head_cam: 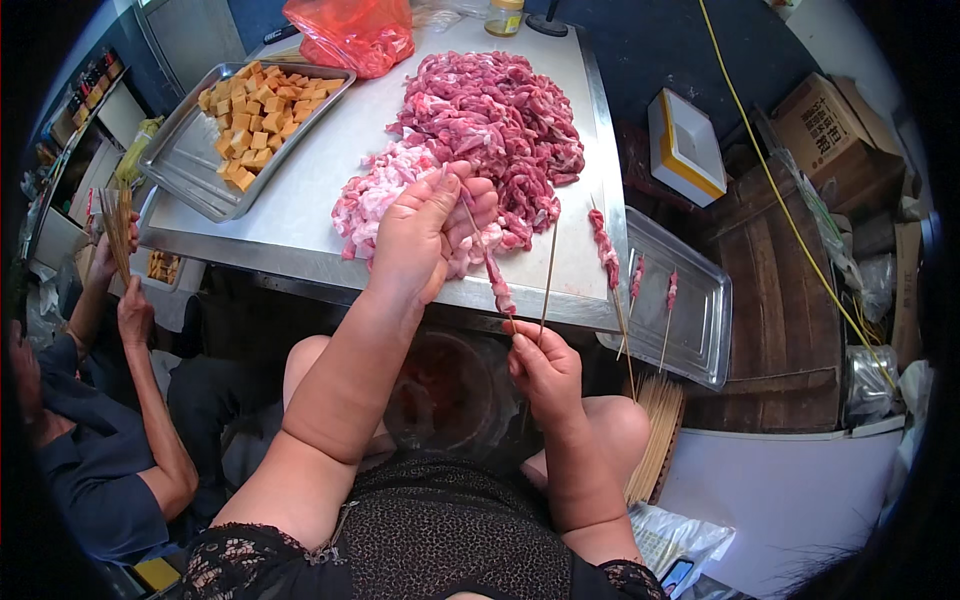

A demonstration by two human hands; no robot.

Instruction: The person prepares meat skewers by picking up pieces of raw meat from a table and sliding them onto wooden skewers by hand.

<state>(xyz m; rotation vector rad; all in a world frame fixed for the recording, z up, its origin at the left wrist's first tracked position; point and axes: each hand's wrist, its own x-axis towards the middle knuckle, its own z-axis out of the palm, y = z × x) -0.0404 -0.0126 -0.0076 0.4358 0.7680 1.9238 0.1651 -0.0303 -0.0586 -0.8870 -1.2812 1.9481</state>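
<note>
My right hand (547, 367) grips the lower ends of two bamboo skewers. One skewer carries threaded raw meat pieces (497, 283); the other, a bare skewer (550, 274), points up beside it. At the upper end of the meat skewer, my left hand (431, 225) pinches near the tip with thumb and fingers, and a bit of meat shows below the fingertips. Behind that hand lie a pile of pale fatty pieces (382, 187) and a larger heap of red meat strips (487, 112). A loaded skewer (604, 247) rests across the table's right corner.
Two short loaded skewers lie on a metal tray (705, 322) at right, above bundled bamboo skewers (651, 442). Orange cubes (259, 112) fill part of another tray (176, 161) on the white table (300, 225). At left, another person's hands (135, 311) hold skewers. A red bag (356, 34) sits behind.
</note>
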